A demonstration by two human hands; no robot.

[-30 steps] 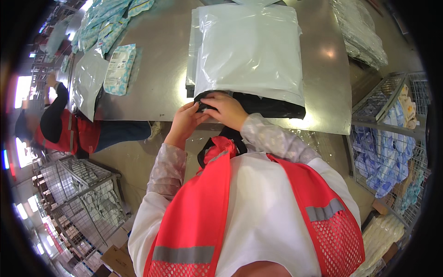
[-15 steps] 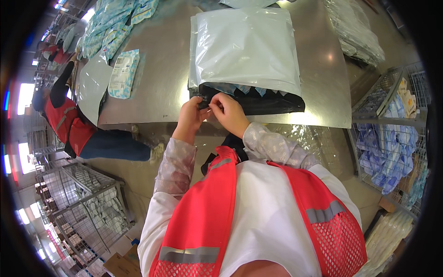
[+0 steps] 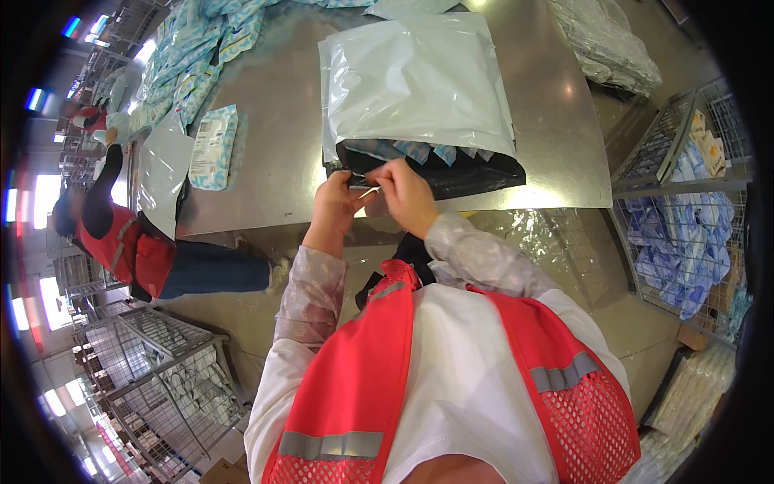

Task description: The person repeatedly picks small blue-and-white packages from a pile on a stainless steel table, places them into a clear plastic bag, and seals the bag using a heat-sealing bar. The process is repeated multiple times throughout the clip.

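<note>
A large white plastic mailing bag (image 3: 415, 77) lies flat on the metal table, its black-lined mouth facing me. Inside the opening show several light-blue patterned packs (image 3: 413, 152). My left hand (image 3: 329, 208) pinches the left corner of the bag's black flap (image 3: 476, 177) between thumb and fingers. Close beside it, my right hand (image 3: 409, 198) is closed in a pinch at the same flap edge. What its fingertips hold is too small to make out. The two hands' fingertips nearly meet.
On the metal table (image 3: 270, 145) a blue-white pack (image 3: 214, 149) lies beside another white bag (image 3: 164, 165). Patterned packs (image 3: 189, 56) pile up at far left, clear plastic (image 3: 605, 44) at far right. A co-worker in a red vest (image 3: 133, 250) stands left; a wire cage (image 3: 685, 218) stands right.
My right hand's fingers have shifted slightly up along the flap edge, still in a pinch. The left hand keeps its hold. The view has shifted a little; the co-worker's arm has moved.
</note>
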